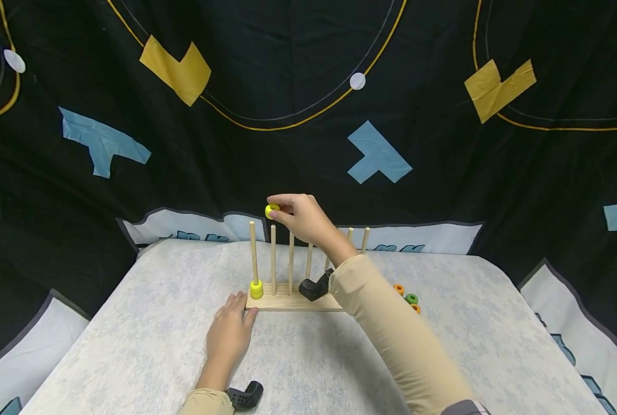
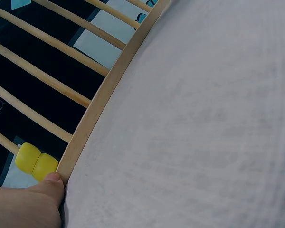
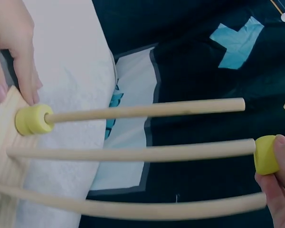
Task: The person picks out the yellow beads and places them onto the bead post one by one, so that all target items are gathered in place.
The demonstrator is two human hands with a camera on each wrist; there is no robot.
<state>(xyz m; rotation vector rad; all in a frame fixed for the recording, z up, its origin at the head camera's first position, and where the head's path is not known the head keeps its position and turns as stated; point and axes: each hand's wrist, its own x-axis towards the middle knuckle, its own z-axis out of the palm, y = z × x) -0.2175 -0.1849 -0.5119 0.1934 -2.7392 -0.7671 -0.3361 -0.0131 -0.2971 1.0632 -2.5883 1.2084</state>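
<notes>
A wooden peg rack [image 1: 272,303] with a row of upright pegs stands on the table. Two yellow beads [image 2: 37,161] are stacked at the bottom of its leftmost peg. My right hand [image 1: 300,216] pinches another yellow bead [image 3: 266,156] between thumb and fingers, high over the rack. In the right wrist view this bead sits right at the tip of the second peg [image 3: 133,154]. My left hand [image 1: 230,331] grips the left end of the rack's base, thumb at the front edge and fingers round the side. The right forearm hides part of the rack's right side.
Several orange and green beads [image 1: 411,298] lie on the table to the right of the rack, partly behind the right sleeve [image 1: 391,323]. The pale cloth-covered table [image 1: 147,334] ends at a black curtain [image 1: 287,161] behind the rack.
</notes>
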